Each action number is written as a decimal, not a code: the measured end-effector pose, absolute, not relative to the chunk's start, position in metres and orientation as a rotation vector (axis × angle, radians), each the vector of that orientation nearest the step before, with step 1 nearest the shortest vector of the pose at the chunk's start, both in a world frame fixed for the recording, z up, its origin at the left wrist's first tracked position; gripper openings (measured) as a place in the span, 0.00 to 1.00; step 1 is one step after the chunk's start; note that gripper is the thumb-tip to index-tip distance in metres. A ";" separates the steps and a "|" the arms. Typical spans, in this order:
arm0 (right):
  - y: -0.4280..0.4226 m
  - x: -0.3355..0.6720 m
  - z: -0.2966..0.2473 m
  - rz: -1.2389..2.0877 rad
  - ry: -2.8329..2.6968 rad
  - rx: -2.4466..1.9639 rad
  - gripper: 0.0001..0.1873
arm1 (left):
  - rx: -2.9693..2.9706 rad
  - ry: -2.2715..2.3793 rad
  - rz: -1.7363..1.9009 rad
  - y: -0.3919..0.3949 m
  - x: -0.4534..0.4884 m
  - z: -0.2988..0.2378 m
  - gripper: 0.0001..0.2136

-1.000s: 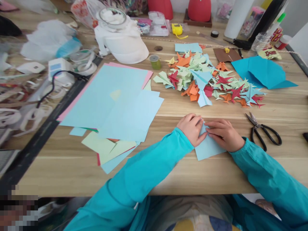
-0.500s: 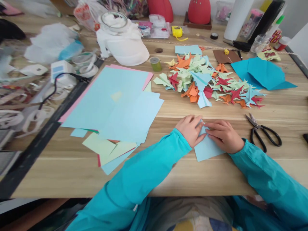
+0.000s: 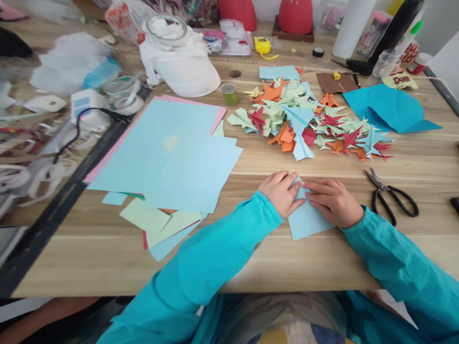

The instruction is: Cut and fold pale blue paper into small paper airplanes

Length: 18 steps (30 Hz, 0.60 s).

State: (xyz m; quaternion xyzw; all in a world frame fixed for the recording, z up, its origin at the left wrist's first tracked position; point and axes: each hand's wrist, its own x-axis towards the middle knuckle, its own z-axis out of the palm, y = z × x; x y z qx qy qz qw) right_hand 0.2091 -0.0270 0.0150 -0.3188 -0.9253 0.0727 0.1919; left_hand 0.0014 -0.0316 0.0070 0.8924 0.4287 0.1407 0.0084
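Note:
A small light blue sheet of paper (image 3: 307, 223) lies on the table under both hands, its far corner folded. My left hand (image 3: 278, 193) presses the paper's far left part, fingers bent and close together. From the other side, my right hand (image 3: 337, 203) pinches and presses the folded part near the middle, fingertips almost meeting my left thumb. The fingers hide much of the fold. Black-handled scissors (image 3: 385, 188) rest partly open to the right of my right hand. Beyond the hands is a heap of folded paper shapes (image 3: 299, 117) in green, orange, red and blue.
Large light blue sheets (image 3: 150, 143) lie at left, with green paper offcuts (image 3: 145, 215) below them. Behind stand a white cap (image 3: 184, 67), a green spool (image 3: 230, 95) and a yellow tape measure (image 3: 263, 46). A folded teal paper (image 3: 394, 107) lies far right.
The whole view has shifted very slightly. Both hands stay on the light blue paper in almost the same pose, and the fold looks unchanged.

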 end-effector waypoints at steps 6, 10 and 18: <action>-0.026 0.209 0.015 0.189 -2.600 -0.892 0.11 | 2.813 1.363 0.384 -0.033 0.002 0.010 0.24; -0.026 0.209 0.015 0.162 -2.596 -0.876 0.11 | 2.800 1.360 0.402 -0.031 0.002 0.010 0.22; -0.026 0.209 0.015 0.187 -2.592 -0.892 0.11 | 2.744 1.425 0.432 -0.032 0.006 0.007 0.24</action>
